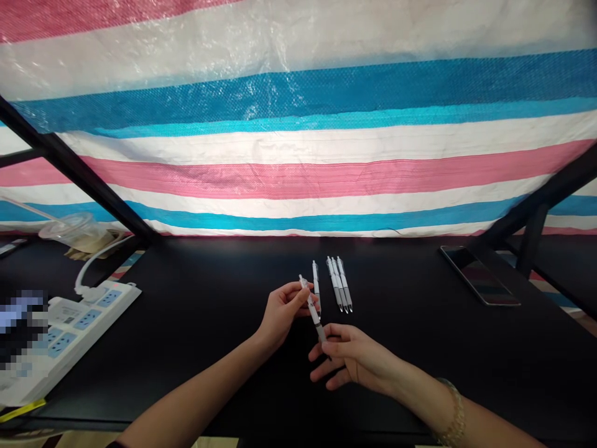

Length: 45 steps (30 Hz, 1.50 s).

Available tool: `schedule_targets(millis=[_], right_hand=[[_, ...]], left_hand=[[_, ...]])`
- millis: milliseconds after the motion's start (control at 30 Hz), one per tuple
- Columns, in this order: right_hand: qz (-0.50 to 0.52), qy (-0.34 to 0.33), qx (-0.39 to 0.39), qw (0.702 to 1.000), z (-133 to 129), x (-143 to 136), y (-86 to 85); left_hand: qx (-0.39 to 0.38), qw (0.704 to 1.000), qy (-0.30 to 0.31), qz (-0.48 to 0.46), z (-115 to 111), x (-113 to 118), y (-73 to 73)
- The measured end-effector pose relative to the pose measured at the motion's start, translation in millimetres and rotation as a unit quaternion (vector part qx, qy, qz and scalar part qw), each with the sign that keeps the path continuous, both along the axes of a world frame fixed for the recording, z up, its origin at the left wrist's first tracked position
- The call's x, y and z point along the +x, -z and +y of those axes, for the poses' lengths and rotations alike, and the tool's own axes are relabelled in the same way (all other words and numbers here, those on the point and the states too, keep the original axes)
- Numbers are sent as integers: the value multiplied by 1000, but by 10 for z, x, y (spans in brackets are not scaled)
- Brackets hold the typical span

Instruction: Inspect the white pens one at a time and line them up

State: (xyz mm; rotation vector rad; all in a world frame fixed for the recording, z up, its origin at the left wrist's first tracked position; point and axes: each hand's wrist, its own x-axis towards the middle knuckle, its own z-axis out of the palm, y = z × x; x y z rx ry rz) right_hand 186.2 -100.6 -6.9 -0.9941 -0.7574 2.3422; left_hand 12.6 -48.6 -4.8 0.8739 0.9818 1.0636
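A white pen with a grey grip (313,308) is held at a slant above the black table (209,398). My left hand (278,316) pinches its upper barrel between thumb and fingers. At the pen's lower end, my right hand (358,359) has its thumb and index finger closed on the grey grip, with the other fingers spread. Just behind the held pen lies a similar pen (316,278), partly covered by my left fingers. To the right of it, three more white and grey pens (339,283) rest side by side, tips toward me.
A white power strip (105,314) with a plugged-in cable stands on the left. Beyond it is a clear plastic cup (74,225) with a straw. A phone (480,275) lies at the right. Striped sheeting (298,180) hangs behind, between slanted black bars (102,174).
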Motion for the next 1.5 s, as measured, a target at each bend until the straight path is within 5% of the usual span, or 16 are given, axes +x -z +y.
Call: schedule_targets(millis=[1300,1500], right_hand=[[-3,-48,7,999,5,11,27],[-26,-72,7,997,-25,-23,43]], left_hand=[[1,999,-25,-22,-4,5,-17],[8,996,-88,-27,81,-57,-66]])
